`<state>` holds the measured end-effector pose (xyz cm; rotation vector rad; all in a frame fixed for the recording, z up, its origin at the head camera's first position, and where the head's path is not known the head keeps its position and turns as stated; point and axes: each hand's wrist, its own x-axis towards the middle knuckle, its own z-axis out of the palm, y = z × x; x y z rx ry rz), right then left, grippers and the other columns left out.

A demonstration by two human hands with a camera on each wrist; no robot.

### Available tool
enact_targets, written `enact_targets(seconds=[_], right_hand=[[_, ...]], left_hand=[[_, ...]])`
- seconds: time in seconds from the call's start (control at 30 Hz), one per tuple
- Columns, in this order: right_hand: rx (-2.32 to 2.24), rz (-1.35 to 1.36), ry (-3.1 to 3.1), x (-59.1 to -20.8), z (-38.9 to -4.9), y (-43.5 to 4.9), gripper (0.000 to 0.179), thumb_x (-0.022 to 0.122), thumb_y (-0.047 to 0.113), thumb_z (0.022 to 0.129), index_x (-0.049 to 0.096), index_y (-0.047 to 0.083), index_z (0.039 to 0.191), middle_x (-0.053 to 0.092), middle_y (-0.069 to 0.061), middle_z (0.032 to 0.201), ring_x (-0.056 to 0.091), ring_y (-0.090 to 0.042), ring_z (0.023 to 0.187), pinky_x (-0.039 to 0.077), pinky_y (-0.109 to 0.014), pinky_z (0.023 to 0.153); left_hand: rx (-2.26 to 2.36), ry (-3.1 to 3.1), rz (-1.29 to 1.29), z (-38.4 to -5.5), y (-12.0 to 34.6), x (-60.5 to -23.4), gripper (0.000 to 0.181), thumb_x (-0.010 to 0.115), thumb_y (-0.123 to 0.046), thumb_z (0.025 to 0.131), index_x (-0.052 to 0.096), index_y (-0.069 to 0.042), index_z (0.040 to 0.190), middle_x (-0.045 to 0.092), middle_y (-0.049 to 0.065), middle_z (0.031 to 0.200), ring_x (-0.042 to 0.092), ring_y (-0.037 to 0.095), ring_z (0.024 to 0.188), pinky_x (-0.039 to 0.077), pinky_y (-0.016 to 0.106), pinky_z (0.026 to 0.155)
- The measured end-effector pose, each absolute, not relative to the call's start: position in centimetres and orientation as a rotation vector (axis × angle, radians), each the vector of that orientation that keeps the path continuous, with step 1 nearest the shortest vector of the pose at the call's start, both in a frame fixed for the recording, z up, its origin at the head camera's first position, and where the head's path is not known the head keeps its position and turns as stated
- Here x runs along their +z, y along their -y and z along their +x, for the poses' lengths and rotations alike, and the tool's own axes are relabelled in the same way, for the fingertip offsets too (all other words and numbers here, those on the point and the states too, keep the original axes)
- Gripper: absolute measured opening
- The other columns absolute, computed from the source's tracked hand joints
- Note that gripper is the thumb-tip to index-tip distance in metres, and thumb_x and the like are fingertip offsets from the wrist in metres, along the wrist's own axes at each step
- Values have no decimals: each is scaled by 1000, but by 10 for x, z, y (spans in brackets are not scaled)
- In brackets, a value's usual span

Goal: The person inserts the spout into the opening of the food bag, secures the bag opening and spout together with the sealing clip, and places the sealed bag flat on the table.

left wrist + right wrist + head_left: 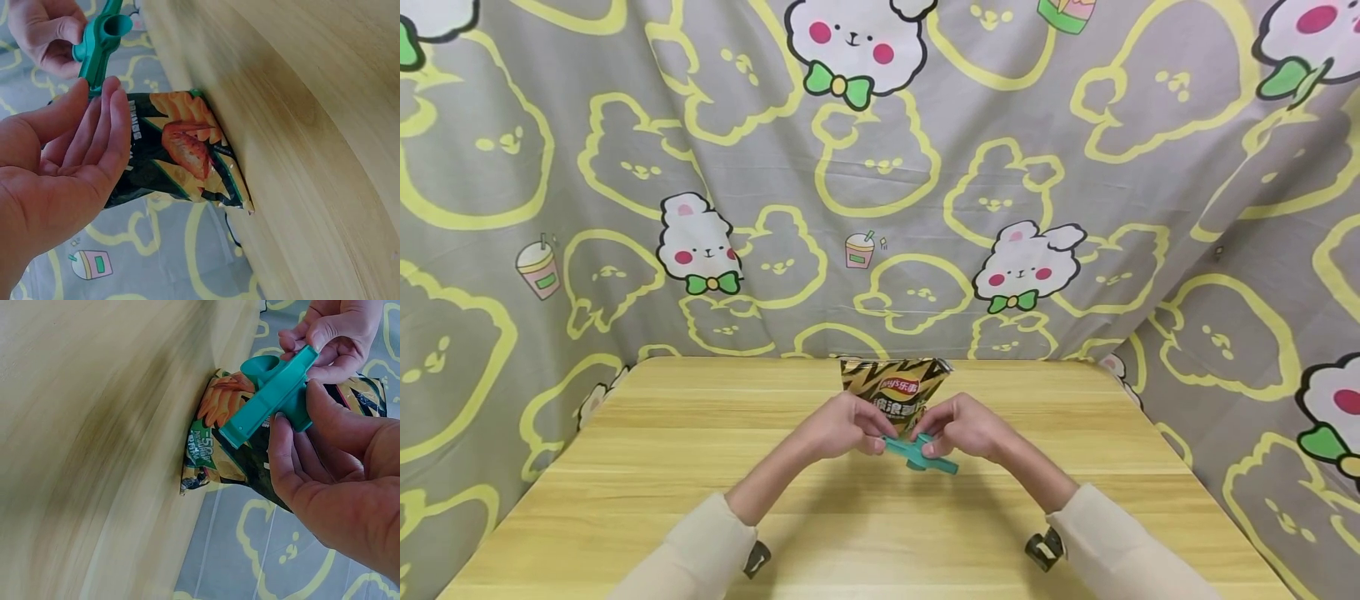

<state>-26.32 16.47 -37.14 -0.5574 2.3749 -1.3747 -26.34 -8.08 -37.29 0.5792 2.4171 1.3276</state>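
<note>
Apparently a teal clip bridges left hand and right hand

The elongated teal-green plastic clip with a round, hollow spout looks hard and smooth, with a satin sheen. At twelve o'clock from it, the black-and-gold printed snack bag is glossy, crinkled film. The pale yellow wood-grained bench looks smooth, faintly lustrous. Farther toward twelve, the grey cartoon-printed curtain is matt, creased cloth; at seven, the cream sleeve is matt fabric.
</note>
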Motion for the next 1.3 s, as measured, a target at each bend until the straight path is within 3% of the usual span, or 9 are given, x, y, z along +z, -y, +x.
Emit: enact_targets(seconds=[0.3,1.1,1.3], right_hand=[[-1377,-528,-2384,-374,-263,-165,19,76,-5,80,78,0,98,76,-10,89,68,-17,80,56,-32,78],[-1336,-501,-2436,-375,-262,-162,18,79,1,80,79,2,98,77,-8,87,68,-17,79,54,-38,84],[-1325,-527,-2424,-375,-262,-163,20,77,-1,81,78,-2,101,77,-12,90,67,-16,80,55,-34,80]], left_hand=[[1349,-2414,608,-261,78,-372,10,78,-3,85,79,-9,93,78,4,88,71,13,81,56,34,83],[1389,-2392,572,-259,79,-374,13,83,-3,80,75,-5,90,75,3,83,68,14,79,53,30,79],[1405,-2346,564,-259,79,-375,15,84,-2,79,75,-4,90,75,4,83,68,14,78,54,29,76]])
